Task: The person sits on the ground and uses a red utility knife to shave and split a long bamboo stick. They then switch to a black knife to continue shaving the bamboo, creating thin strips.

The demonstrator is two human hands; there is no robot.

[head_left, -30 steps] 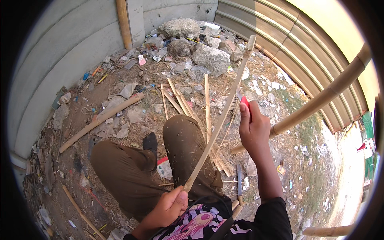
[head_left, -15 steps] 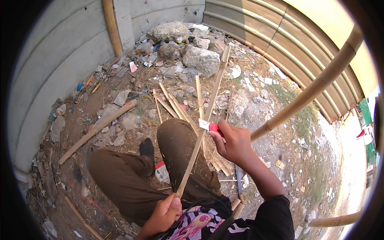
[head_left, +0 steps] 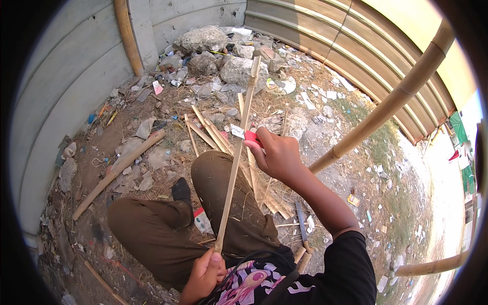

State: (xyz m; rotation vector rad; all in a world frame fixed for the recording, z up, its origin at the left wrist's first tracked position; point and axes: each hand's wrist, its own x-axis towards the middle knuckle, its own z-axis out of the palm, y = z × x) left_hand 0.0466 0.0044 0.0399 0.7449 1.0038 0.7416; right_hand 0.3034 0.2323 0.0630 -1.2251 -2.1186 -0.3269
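Note:
In my left hand point(head_left: 206, 272), low in front of my shirt, the fingers are wrapped round the near end of a long bamboo strip point(head_left: 231, 195). The strip slants up and away over my raised knee, its far end near the rocks. My right hand point(head_left: 276, 155) is closed round a red-handled knife point(head_left: 251, 137). Its short, wide, shiny blade meets the strip at about two thirds of its length from my left hand. Fine shavings lie on my brown trousers. Several split bamboo strips point(head_left: 208, 127) lie on the ground beyond and beside my knee.
A thick bamboo pole point(head_left: 376, 117) slants across the right side, close to my right forearm. A long blade tool point(head_left: 301, 223) lies beside my right thigh. At left rests a bamboo piece point(head_left: 119, 170). Rocks point(head_left: 203, 40), litter, a concrete wall point(head_left: 66, 91) and corrugated metal sheeting point(head_left: 351, 40) surround the spot.
My right hand and the knife have slid farther up the strip, away from my left hand. The strip stands more upright, its far end shifted left. The whole view has shifted slightly.

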